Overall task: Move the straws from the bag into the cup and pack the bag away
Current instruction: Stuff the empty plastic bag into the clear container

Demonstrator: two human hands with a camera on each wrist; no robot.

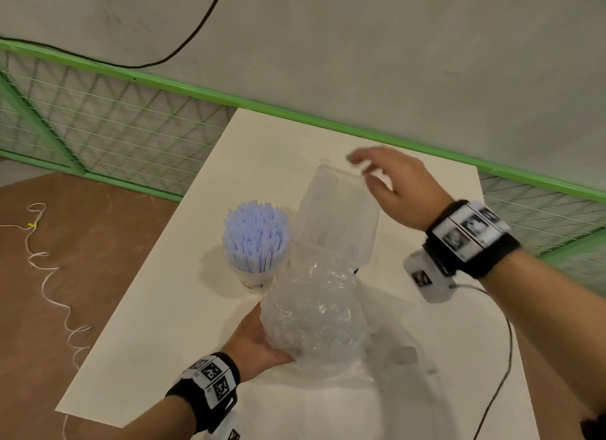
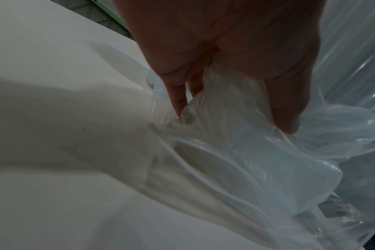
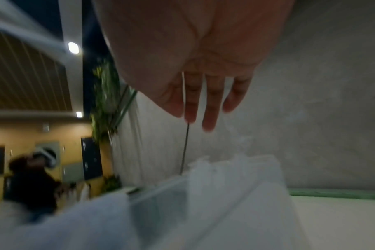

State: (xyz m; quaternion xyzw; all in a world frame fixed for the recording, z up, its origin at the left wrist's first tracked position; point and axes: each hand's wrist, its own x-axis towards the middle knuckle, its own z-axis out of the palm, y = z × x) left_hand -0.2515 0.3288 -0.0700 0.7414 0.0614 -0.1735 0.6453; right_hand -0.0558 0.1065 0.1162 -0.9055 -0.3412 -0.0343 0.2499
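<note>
Lilac plastic straws [image 1: 255, 239] were stood bunched in a clear plastic cup [image 1: 254, 277] mid-table [image 1: 170, 308]. Crumpled clear plastic bag [image 1: 314, 311], just beside the cup, was gripped by the left hand [image 1: 254, 342]; right hand [image 1: 398, 187] was spread loose above the bag's upright end.

a white bench [image 1: 183, 308] fills the frame's centre; on it stands a cup [image 1: 255, 277] of straws [image 1: 255, 236], left of the crumpled bag [image 1: 314, 315].

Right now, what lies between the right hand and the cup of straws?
In the head view, the bag's upright clear end stands between the right hand and the cup of straws.
</note>
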